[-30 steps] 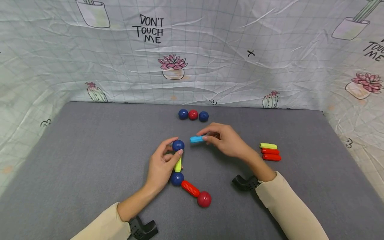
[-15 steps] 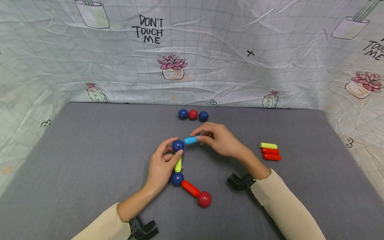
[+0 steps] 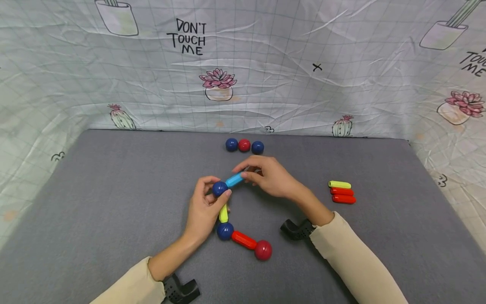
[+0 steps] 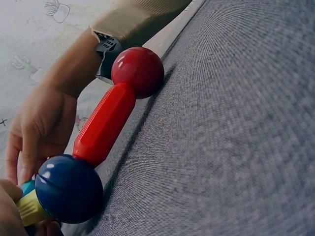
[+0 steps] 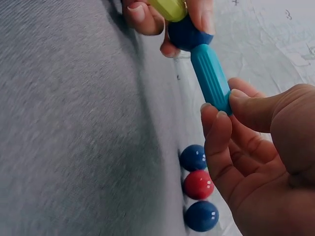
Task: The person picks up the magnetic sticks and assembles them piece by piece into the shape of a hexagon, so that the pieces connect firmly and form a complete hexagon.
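My left hand [image 3: 205, 207] grips a dark blue ball [image 3: 220, 189] at the top of a linked chain. From that ball a yellow stick [image 3: 223, 214] runs down to a second blue ball [image 3: 225, 231], then a red stick [image 3: 244, 240] leads to a red ball [image 3: 263, 250]. Between thumb and fingertips my right hand [image 3: 271, 177] pinches a light blue stick [image 5: 211, 78] by its far end. Its other end touches the gripped blue ball, as the right wrist view shows. In the left wrist view the lower blue ball [image 4: 69, 189] partly covers the light blue stick.
Behind the hands, a blue ball [image 3: 232, 145], a red ball [image 3: 244, 145] and another blue ball [image 3: 257, 147] sit in a row. To the right lie a yellow stick [image 3: 339, 184] and two red sticks [image 3: 343, 199] on the grey table [image 3: 125, 181]. A printed cloth [image 3: 265, 84] hangs behind.
My right hand has moved left, bringing the light blue stick from apart to touching the ball. The gripped ball has shifted slightly left and down, and the chain has turned a little.
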Available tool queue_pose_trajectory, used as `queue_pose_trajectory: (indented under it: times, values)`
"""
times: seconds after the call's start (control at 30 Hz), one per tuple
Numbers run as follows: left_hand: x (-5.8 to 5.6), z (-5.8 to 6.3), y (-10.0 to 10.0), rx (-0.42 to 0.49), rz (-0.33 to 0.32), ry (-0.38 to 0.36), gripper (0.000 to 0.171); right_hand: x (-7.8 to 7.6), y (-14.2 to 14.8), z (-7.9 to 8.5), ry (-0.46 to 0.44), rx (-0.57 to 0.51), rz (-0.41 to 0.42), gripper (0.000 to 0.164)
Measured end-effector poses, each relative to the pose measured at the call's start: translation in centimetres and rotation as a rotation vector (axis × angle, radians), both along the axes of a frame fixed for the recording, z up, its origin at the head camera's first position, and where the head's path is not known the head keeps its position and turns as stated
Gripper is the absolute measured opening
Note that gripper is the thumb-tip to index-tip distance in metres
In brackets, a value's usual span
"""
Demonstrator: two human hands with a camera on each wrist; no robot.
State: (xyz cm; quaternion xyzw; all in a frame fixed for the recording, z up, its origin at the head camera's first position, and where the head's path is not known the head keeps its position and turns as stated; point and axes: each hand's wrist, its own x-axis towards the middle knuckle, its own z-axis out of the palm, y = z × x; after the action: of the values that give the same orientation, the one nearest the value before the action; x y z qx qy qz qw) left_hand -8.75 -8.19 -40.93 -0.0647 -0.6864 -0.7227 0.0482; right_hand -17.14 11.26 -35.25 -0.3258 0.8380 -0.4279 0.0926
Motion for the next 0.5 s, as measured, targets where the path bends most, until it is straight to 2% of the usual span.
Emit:
queue_pose_trajectory:
  times: [0.1, 0.4, 0.5]
  values:
    - [0.0, 0.0, 0.1, 0.004, 0.021, 0.018, 0.041, 0.0, -0.5, 0.1, -0.006, -0.009, 0.001, 0.019]
    - [0.0, -0.1, 0.0, -0.076, 0.074, 0.054, 0.032, -0.1, -2.0, 0.4, -0.017, -0.029, 0.018, 0.018]
    - [0.3, 1.1, 0.1, -0.076, 0.072, 0.049, 0.034, -0.1, -2.2, 0.3, -0.025, -0.038, 0.011, 0.018]
